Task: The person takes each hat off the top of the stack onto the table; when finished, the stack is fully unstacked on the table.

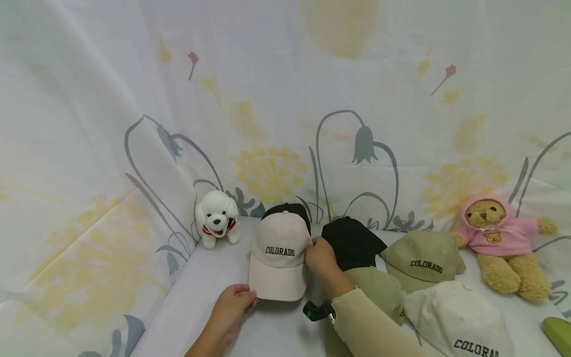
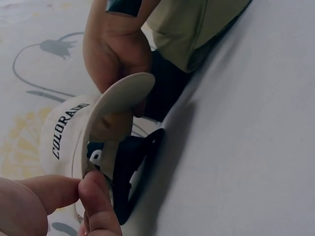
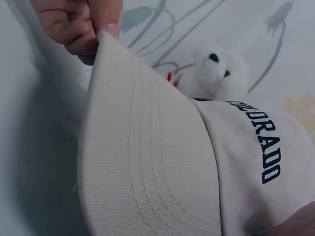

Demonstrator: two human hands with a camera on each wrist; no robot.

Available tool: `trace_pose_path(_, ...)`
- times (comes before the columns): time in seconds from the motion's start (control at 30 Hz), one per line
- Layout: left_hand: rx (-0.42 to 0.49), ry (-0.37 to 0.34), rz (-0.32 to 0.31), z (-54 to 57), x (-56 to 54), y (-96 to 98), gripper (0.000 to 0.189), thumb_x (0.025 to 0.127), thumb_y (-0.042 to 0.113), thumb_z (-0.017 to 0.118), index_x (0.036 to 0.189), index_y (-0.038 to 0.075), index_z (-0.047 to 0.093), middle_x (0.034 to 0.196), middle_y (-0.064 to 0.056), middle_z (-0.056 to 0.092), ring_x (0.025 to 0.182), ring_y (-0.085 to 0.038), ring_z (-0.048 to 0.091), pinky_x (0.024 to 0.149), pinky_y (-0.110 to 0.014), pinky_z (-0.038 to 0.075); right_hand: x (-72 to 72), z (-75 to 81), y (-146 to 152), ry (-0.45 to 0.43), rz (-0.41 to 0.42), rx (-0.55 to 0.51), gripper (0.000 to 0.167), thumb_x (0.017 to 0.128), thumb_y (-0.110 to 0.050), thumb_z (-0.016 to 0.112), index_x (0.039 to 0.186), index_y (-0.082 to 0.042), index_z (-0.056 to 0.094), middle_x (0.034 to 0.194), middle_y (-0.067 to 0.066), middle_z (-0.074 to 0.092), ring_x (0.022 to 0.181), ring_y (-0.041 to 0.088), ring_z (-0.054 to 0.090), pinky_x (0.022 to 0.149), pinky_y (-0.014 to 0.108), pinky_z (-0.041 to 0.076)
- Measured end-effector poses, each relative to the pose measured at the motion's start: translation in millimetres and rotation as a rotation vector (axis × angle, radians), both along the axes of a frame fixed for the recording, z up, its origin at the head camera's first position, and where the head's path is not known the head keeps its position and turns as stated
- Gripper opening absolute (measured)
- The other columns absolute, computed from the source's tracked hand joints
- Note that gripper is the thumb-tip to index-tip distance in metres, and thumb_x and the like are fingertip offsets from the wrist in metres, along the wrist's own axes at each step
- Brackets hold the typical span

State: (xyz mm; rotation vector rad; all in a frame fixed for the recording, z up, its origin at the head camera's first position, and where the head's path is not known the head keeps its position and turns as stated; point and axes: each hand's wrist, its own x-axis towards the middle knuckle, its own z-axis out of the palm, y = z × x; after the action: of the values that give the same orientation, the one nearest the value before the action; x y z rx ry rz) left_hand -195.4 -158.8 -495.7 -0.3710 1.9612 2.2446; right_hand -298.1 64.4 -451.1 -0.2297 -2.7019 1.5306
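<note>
Both hands hold a cream baseball cap [image 1: 278, 238] with COLORADO across its front, brim toward me. My left hand [image 1: 233, 310] pinches the left corner of the brim between thumb and fingers, plain in the left wrist view too, where the brim [image 2: 118, 96] shows its underside. At the crown's right side, my right hand [image 1: 322, 258] grips the cap's edge; in the right wrist view only a bit of that hand [image 3: 295, 221] shows. Directly behind the cream cap is a black cap [image 1: 294, 208], mostly hidden, overlapping it in the head view.
Right of the hands lie another black cap [image 1: 350, 240], a green cap [image 1: 374, 287], a khaki cap [image 1: 426, 253] and a second cream cap [image 1: 459, 317]. A white toy dog [image 1: 218, 215] stands back left; a teddy bear [image 1: 501, 248] in pink sits far right. Patterned cloth [image 1: 276, 99] hangs behind.
</note>
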Motion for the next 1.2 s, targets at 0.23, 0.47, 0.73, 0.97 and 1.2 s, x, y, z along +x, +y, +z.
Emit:
trace_pose_path(0.23,0.008,0.008,-0.027,-4.8,12.6,-5.5,0.042,0.098,-0.003,0.064,0.129,-0.016,0.039,0.100,-0.011,0.063,0.088,-0.014,0.065,0.080,-0.024,0.058,15.0,-3.6,-0.5,-0.005,0.014,-0.014,0.019,0.103,-0.009,0.051,0.106,0.004,0.065,0.095,0.015,0.064,0.082,0.026,0.059,0.062,0.034,0.049)
trace_pose_path(0.47,0.002,0.006,-0.075,-4.4,24.0,-10.6,0.043,0.098,-0.002,0.064,0.129,-0.018,0.038,0.098,-0.010,0.060,0.087,-0.015,0.064,0.079,-0.025,0.058,32.4,-14.3,3.1,0.033,0.017,-0.069,0.017,0.103,-0.008,0.052,0.104,0.003,0.065,0.094,0.016,0.064,0.078,0.025,0.059,0.059,0.033,0.046)
trace_pose_path(0.73,-0.111,-0.040,-0.095,-2.4,38.2,-19.7,0.043,0.098,0.000,0.067,0.127,-0.019,0.042,0.099,-0.014,0.065,0.085,-0.015,0.067,0.077,-0.026,0.059,50.6,-12.4,-0.2,0.037,0.033,-0.089,0.016,0.104,-0.010,0.053,0.106,0.000,0.066,0.096,0.013,0.065,0.083,0.024,0.059,0.062,0.033,0.047)
trace_pose_path(0.97,-0.153,-0.050,-0.151,-8.6,51.6,-36.4,0.050,0.096,0.007,0.071,0.128,-0.020,0.043,0.098,-0.011,0.068,0.084,-0.014,0.069,0.076,-0.026,0.060,66.7,-12.5,-4.2,0.024,0.079,-0.057,0.016,0.103,-0.012,0.055,0.108,-0.002,0.067,0.093,0.008,0.065,0.080,0.020,0.059,0.065,0.032,0.049)
trace_pose_path(1.2,-0.223,-0.066,-0.243,-14.0,60.8,-43.0,0.047,0.095,0.011,0.071,0.121,-0.022,0.050,0.094,-0.010,0.072,0.080,-0.013,0.071,0.073,-0.027,0.061,81.4,-13.4,-1.6,0.010,0.119,-0.095,0.018,0.104,-0.010,0.055,0.113,0.001,0.066,0.095,0.009,0.065,0.082,0.021,0.060,0.068,0.034,0.052)
